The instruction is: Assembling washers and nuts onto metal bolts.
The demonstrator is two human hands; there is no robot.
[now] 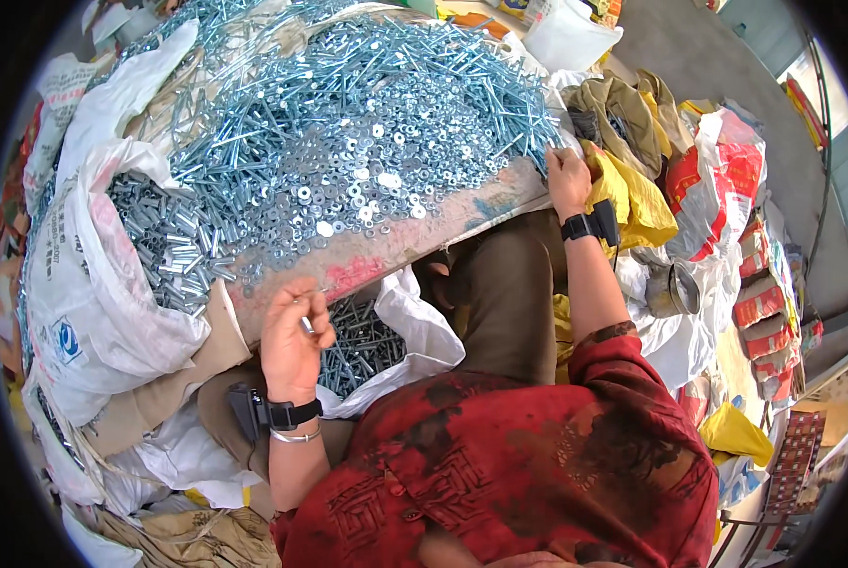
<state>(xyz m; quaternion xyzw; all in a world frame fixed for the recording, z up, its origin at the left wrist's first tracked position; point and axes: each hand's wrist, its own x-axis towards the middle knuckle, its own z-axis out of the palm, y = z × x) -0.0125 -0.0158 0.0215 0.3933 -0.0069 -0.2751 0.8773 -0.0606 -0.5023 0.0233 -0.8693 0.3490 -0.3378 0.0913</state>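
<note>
My left hand (296,336) is raised just off the near edge of the work table (414,241), fingers curled round a small shiny metal piece (307,324). At the table's right edge my right hand (568,182) is closed in a pinch beside the long thin bolts (367,57); what it holds, if anything, I cannot make out. A heap of flat washers (329,180) covers the middle of the table, in front of the bolts. To the left, short metal sleeves (182,251) spill from a white sack (111,275).
Below the table edge, an open white sack (419,331) of dark metal pieces stands by my legs. Yellow cloth (632,204), a brown bag (618,118) and a red-and-white sack (717,180) crowd the right side. A metal can (672,290) lies near my right forearm.
</note>
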